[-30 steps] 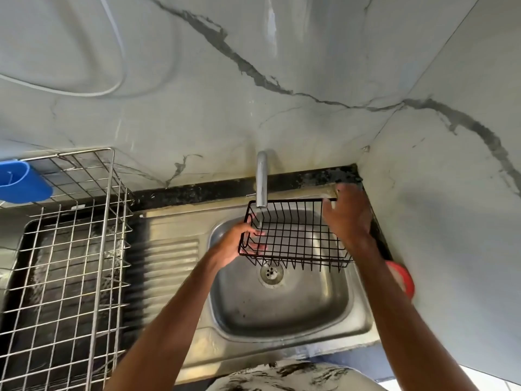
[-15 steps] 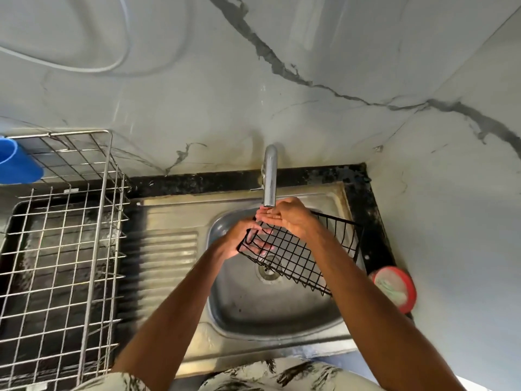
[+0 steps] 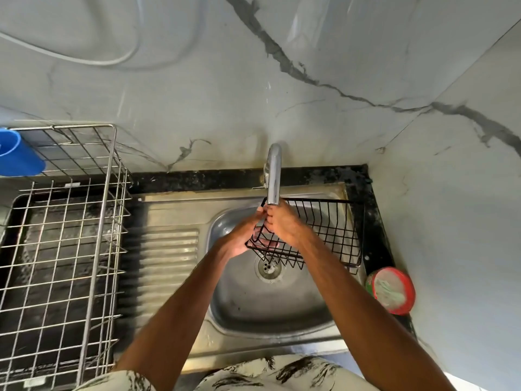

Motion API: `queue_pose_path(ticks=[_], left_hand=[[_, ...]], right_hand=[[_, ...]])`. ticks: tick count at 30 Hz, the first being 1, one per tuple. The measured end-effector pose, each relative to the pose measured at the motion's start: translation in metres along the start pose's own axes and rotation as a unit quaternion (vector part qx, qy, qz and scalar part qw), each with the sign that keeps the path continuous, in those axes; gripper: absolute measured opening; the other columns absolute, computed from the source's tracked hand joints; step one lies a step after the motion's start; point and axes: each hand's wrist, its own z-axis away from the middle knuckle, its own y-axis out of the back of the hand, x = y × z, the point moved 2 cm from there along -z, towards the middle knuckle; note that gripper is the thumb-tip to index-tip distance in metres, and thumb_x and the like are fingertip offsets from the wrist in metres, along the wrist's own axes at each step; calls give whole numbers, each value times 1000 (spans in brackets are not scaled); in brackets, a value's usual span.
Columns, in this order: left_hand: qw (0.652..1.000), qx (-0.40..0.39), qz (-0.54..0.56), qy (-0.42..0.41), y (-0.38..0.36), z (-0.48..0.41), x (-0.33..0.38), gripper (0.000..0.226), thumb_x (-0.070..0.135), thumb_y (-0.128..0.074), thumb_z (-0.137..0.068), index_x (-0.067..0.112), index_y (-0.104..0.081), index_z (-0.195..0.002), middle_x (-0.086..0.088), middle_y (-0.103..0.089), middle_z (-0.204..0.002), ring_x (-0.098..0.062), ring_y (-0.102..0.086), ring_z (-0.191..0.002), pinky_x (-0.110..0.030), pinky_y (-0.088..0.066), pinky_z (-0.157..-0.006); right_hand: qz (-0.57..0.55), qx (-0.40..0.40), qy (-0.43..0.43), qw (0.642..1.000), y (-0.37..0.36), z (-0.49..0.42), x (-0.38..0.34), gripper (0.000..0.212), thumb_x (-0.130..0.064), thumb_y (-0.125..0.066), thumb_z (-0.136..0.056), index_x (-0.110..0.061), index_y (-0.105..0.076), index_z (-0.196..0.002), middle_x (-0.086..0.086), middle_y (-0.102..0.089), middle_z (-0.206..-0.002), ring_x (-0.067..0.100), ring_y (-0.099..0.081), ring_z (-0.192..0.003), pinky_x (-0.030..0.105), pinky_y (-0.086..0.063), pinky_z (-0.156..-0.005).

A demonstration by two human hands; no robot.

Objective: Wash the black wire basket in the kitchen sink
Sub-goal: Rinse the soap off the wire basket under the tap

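Levelled the black wire basket [image 3: 332,230] since half a second ago: no longer slanting down toward the lower right, now lying with its long back rim straight across the frame, parallel to the sink's back edge. Brought the faucet spout [image 3: 274,176] a little lower and nearer the centre of the view, too.

Holding the basket above the basin of the steel sink [image 3: 253,330], just right of centre frame, with its left corner directly under the spout mouth and its right end reaching out over the basin's right rim. Impossible to tell whether it touches there. Clasping the basket's left end with the left grip [image 3: 239,238], fingers [image 3: 266,243] showing through the wires from beneath, thumb up beside the spout. Covering the same top corner with the right grip [image 3: 284,225], fingers curled down onto the rim wire. Closed on the basket in both cases, with nothing else held.

Judging by this: midway through the rinse-and-rub step, working the left corner by hand under the tap. Cannot say for sure whether water is running. No sponge or cloth to be seen in use.

Next, probably: keep the left hold firm, slide the right along the rim toward the far end, and turn the basket so that the remaining wires pass under the spout, over the drain [image 3: 269,267]. Mind wet wire slipping. For soap, perhaps reach to the red-rimmed tub [image 3: 393,290] at the frame's right edge.
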Motion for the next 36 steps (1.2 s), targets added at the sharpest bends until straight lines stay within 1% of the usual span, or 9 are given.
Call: queue_pose_path(ticks=[2,6,9,14,18,24,28,30,36], left_hand=[[1000,16,-15,-10,-1,-3,0,50,51,-36,-111,10,-62,-123,-12,-70,-89,-22,-73,-81,-35,-63,-75],[997,44,-63,-24,4,-1,-4,67,57,-36,-110,7,-42,-155,-33,-58,-130,-48,-48,-137,-59,-37,-118],[990,95,-95,-40,3,4,-2,68,55,-36,-110,7,-42,-157,-30,-43,-157,-46,-41,-146,-55,-38,-118],[986,21,-144,-80,-6,0,-8,42,37,-35,-115,11,-50,-144,-23,-61,-135,-37,-66,-111,-36,-57,-96],[981,28,-168,-93,-4,1,1,45,47,-31,-114,18,-63,-125,-4,-69,-100,-5,-66,-90,-21,-54,-79],[972,71,-174,-143,8,4,13,30,30,-37,-115,22,-61,-130,4,-72,-87,-17,-67,-76,-24,-55,-61],[964,107,-193,-148,7,3,15,45,28,-40,-114,20,-40,-159,-8,-62,-147,-21,-59,-135,-19,-52,-101],[971,93,-179,-129,9,3,7,51,24,-35,-116,14,-26,-164,-19,-41,-163,-27,-41,-151,-31,-36,-122],[962,76,-174,-195,21,0,7,46,25,-43,-114,23,-40,-160,-17,-61,-144,-6,-70,-109,-16,-56,-76]], right_hand=[[41,41,-8,998,-13,-5,12,33,-40,-41,-104,-9,-54,-107,8,-51,-88,15,-52,-70,30,-46,-64],[82,25,-41,995,-21,-15,40,113,-109,-33,-43,-14,-56,-99,9,-48,-76,22,-55,-71,38,-51,-77],[69,3,-70,995,-28,-6,44,123,-110,-32,-44,-19,-56,-123,11,-61,-117,30,-58,-124,45,-41,-111],[41,125,-11,991,-15,-79,60,77,-77,-39,-85,-17,-46,-133,5,-47,-122,24,-50,-122,49,-38,-113],[5,174,-17,985,-20,-38,18,31,-32,-45,-105,-6,-55,-119,9,-56,-102,19,-56,-95,28,-52,-74],[-8,106,-38,994,-40,-8,9,68,-70,-36,-96,-13,-52,-131,11,-59,-114,23,-58,-111,37,-52,-90],[-84,50,-8,995,-52,7,20,56,-73,-35,-93,-30,-55,-124,-1,-62,-114,12,-52,-116,35,-39,-111],[-97,59,-1,994,-57,4,18,93,-92,-46,-70,-31,-51,-139,1,-60,-131,17,-50,-130,40,-34,-118],[-98,147,5,984,-48,-7,-2,61,-65,-45,-95,-13,-56,-125,3,-57,-92,19,-55,-104,37,-47,-99]])
